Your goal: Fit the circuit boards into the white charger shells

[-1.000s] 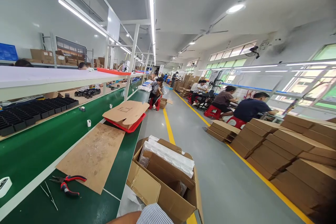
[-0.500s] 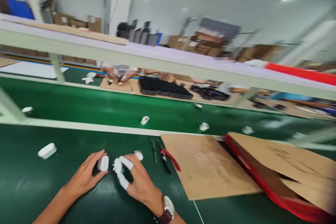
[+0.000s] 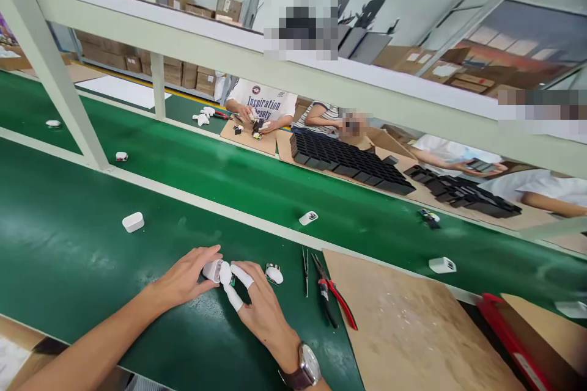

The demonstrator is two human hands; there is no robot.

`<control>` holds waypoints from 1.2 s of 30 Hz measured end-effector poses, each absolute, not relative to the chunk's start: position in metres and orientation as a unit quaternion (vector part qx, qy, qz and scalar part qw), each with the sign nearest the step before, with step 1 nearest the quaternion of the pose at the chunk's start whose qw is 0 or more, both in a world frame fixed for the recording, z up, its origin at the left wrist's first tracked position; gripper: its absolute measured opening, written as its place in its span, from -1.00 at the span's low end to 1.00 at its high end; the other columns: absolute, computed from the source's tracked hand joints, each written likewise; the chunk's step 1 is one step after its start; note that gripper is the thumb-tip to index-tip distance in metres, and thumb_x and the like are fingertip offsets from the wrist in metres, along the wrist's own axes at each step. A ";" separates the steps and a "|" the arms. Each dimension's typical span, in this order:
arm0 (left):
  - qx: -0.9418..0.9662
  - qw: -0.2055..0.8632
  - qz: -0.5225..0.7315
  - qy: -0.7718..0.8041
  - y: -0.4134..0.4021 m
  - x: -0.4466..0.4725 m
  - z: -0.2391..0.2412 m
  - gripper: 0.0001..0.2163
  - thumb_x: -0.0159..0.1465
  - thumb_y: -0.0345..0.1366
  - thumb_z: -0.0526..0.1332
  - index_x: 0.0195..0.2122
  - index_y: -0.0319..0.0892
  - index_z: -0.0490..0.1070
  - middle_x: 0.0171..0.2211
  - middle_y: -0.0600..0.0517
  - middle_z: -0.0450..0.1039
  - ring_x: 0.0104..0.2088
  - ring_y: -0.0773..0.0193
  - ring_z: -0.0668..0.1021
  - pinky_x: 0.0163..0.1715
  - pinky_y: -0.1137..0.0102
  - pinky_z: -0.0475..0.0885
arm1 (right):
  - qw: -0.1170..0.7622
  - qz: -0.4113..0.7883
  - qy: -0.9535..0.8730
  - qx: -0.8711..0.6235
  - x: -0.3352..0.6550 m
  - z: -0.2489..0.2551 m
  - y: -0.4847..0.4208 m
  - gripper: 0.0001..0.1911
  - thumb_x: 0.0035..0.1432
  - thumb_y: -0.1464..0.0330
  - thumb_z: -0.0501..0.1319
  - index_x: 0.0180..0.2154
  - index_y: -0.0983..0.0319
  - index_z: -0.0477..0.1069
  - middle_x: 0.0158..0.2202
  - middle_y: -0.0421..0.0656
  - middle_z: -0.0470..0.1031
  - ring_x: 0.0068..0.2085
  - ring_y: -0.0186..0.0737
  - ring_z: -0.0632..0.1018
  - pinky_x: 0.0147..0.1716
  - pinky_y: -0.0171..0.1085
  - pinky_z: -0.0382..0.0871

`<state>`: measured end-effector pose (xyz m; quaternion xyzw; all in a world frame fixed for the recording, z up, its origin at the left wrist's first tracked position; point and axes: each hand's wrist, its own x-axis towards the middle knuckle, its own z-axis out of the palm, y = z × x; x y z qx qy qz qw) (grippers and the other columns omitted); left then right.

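Observation:
My left hand (image 3: 186, 276) is closed around a white oval plastic casing (image 3: 211, 270), its opening facing right. My right hand (image 3: 268, 308), with white finger cots on thumb and forefinger, pinches a small circuit board with a rounded white piece (image 3: 225, 273) at the mouth of that casing. Whether the piece is partly inside, I cannot tell. Just right of my right hand lies another circuit board with a white oval piece (image 3: 274, 274). A second white casing (image 3: 133, 222) stands on the green bench to the left.
Tweezers (image 3: 306, 272) and red-black pliers (image 3: 331, 293) lie beside a cardboard sheet (image 3: 394, 317). Beyond a pale rail, a green conveyor belt (image 3: 247, 189) carries several white casings and boards. Co-workers sit across it near black trays (image 3: 348, 162). A slanted post (image 3: 64, 73) rises at left.
The casing and the circuit board, apart before, now meet between my hands. My view has turned and tilted, so the bench appears shifted.

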<state>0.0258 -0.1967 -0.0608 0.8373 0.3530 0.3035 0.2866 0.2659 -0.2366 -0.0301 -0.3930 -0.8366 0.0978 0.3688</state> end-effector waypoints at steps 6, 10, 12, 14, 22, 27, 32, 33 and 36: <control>0.837 0.279 0.317 0.347 -0.197 0.028 -0.060 -0.28 0.43 -0.25 0.30 0.48 0.09 -0.12 0.23 -0.06 0.48 0.22 0.02 0.50 0.24 -0.01 0.42 | 0.365 0.073 -0.845 -0.384 0.262 -0.020 -0.234 -0.47 0.37 0.51 0.22 0.30 0.13 0.23 0.07 0.03 0.50 0.04 0.02 0.54 -0.03 0.03 0.58; 0.841 0.278 0.313 0.342 -0.198 0.029 -0.061 -0.27 0.42 -0.27 0.30 0.48 0.07 -0.12 0.21 -0.07 0.49 0.20 0.01 0.51 0.22 0.00 0.44 | 0.352 0.059 -0.855 -0.376 0.259 -0.013 -0.232 -0.54 0.38 0.49 0.20 0.26 0.16 0.25 0.03 0.03 0.52 0.00 0.01 0.55 -0.09 0.00 0.61; 0.842 0.278 0.311 0.342 -0.198 0.030 -0.061 -0.28 0.42 -0.26 0.29 0.48 0.06 -0.12 0.21 -0.08 0.49 0.21 -0.01 0.51 0.23 -0.02 0.43 | 0.333 0.051 -0.862 -0.378 0.259 -0.011 -0.232 -0.57 0.38 0.50 0.18 0.24 0.19 0.27 0.04 0.05 0.51 0.01 0.03 0.53 -0.09 0.02 0.61; 0.842 0.278 0.310 0.343 -0.198 0.031 -0.061 -0.28 0.43 -0.26 0.29 0.47 0.06 -0.12 0.21 -0.09 0.49 0.21 -0.02 0.52 0.23 -0.03 0.43 | 0.310 0.045 -0.868 -0.385 0.261 -0.010 -0.232 -0.58 0.37 0.52 0.18 0.22 0.22 0.29 0.05 0.08 0.50 0.03 0.07 0.51 -0.08 0.05 0.60; 0.808 0.370 0.262 0.377 -0.205 0.030 -0.059 -0.42 0.45 -0.27 0.22 0.44 0.06 0.04 0.31 -0.07 0.39 0.27 0.05 0.50 0.23 0.13 0.48 | 0.254 0.076 -0.877 -0.400 0.258 -0.014 -0.239 -0.68 0.35 0.50 0.22 0.12 0.22 0.38 0.11 0.08 0.44 0.06 0.11 0.47 0.00 0.10 0.57; 0.764 0.442 0.231 0.409 -0.204 0.027 -0.052 -0.43 0.40 -0.22 0.27 0.39 0.00 0.11 0.35 -0.10 0.34 0.34 0.02 0.42 0.31 0.12 0.39 | 0.258 0.171 -0.859 -0.408 0.256 -0.019 -0.232 -0.51 0.35 0.31 0.31 0.26 0.13 0.32 0.15 0.05 0.38 0.12 0.08 0.48 0.07 0.08 0.55; 0.755 0.480 0.234 0.382 -0.200 0.026 -0.052 -0.35 0.38 -0.34 0.22 0.43 0.01 -0.05 0.33 -0.12 0.38 0.32 0.05 0.45 0.26 0.10 0.41 | 0.303 0.183 -0.848 -0.395 0.257 -0.026 -0.220 -0.50 0.40 0.30 0.25 0.30 0.11 0.26 0.11 0.03 0.43 0.08 0.01 0.52 0.06 0.04 0.55; 0.757 0.480 0.236 0.376 -0.199 0.026 -0.053 -0.33 0.37 -0.35 0.22 0.43 0.03 -0.07 0.33 -0.11 0.38 0.30 0.06 0.48 0.25 0.10 0.42 | 0.304 0.158 -0.854 -0.391 0.257 -0.028 -0.219 -0.53 0.41 0.31 0.23 0.29 0.12 0.27 0.10 0.05 0.45 0.07 0.03 0.53 0.04 0.05 0.56; 0.761 0.476 0.238 0.371 -0.197 0.027 -0.056 -0.29 0.34 -0.37 0.23 0.43 0.06 -0.09 0.32 -0.07 0.39 0.25 0.07 0.52 0.22 0.14 0.44 | 0.290 0.089 -0.876 -0.375 0.256 -0.032 -0.220 -0.60 0.43 0.36 0.19 0.25 0.15 0.32 0.07 0.08 0.49 0.03 0.07 0.56 -0.02 0.08 0.57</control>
